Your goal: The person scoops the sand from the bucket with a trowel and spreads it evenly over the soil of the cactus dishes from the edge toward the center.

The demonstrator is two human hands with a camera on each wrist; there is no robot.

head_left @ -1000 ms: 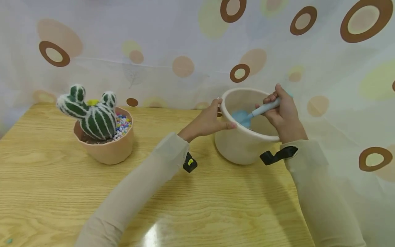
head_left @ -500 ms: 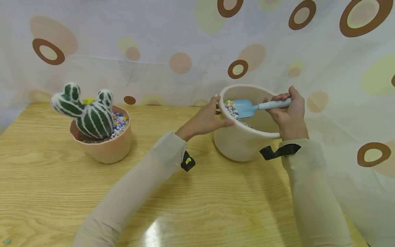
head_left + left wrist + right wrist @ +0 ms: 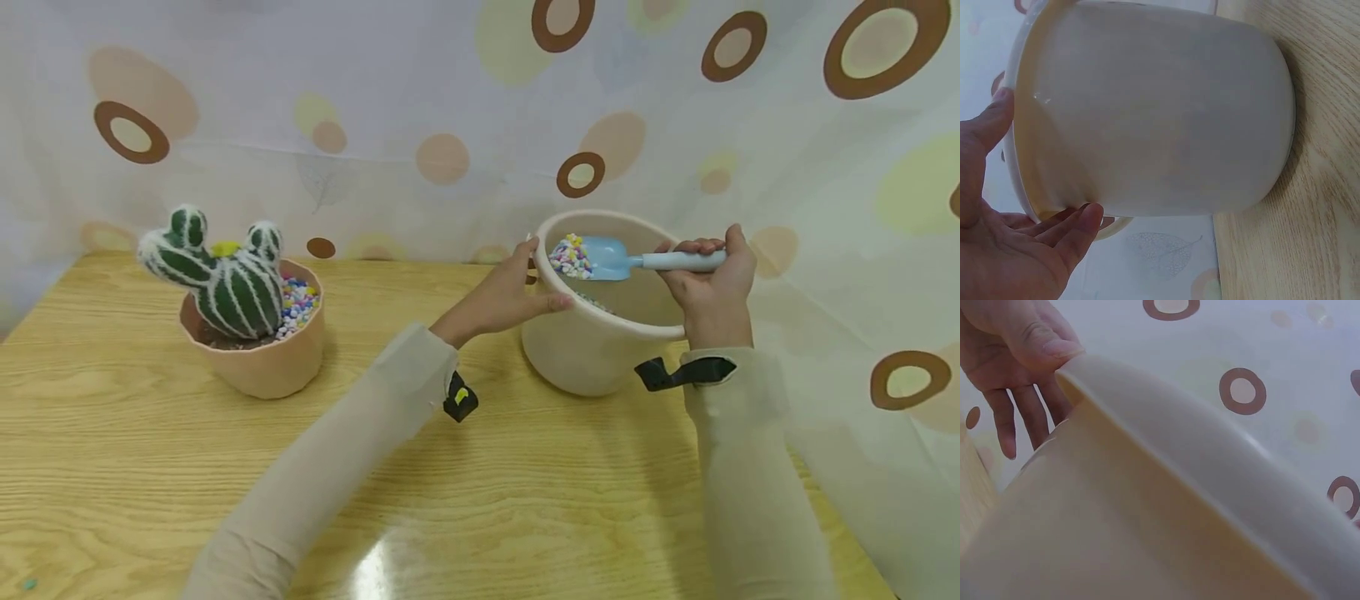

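Observation:
A cream-white bucket (image 3: 585, 358) stands on the table. My left hand (image 3: 498, 292) grips its left rim, thumb over the near edge; the left wrist view shows that hand (image 3: 1029, 244) with fingers outside the bucket wall (image 3: 1166, 112). In my right hand (image 3: 708, 279) is the pale handle of a small blue shovel (image 3: 609, 258), held nearly level inside the bucket's mouth. Small colourful pebbles (image 3: 572, 257) lie heaped at the blade's front end. More pebbles show low behind the near rim. In the right wrist view the bucket's rim (image 3: 1166, 450) hides the shovel.
To the left stands a peach pot (image 3: 262, 371) with a knitted-looking green cactus (image 3: 238, 296) and colourful pebbles (image 3: 300, 304). A wooden table (image 3: 465, 500) carries everything. A dotted curtain (image 3: 390, 100) hangs close behind and to the right of the bucket.
The shovel's blade has risen from low in the bucket to near the rim, with pebbles at its front. My right hand has shifted right and levelled the handle; the left hand keeps its grip.

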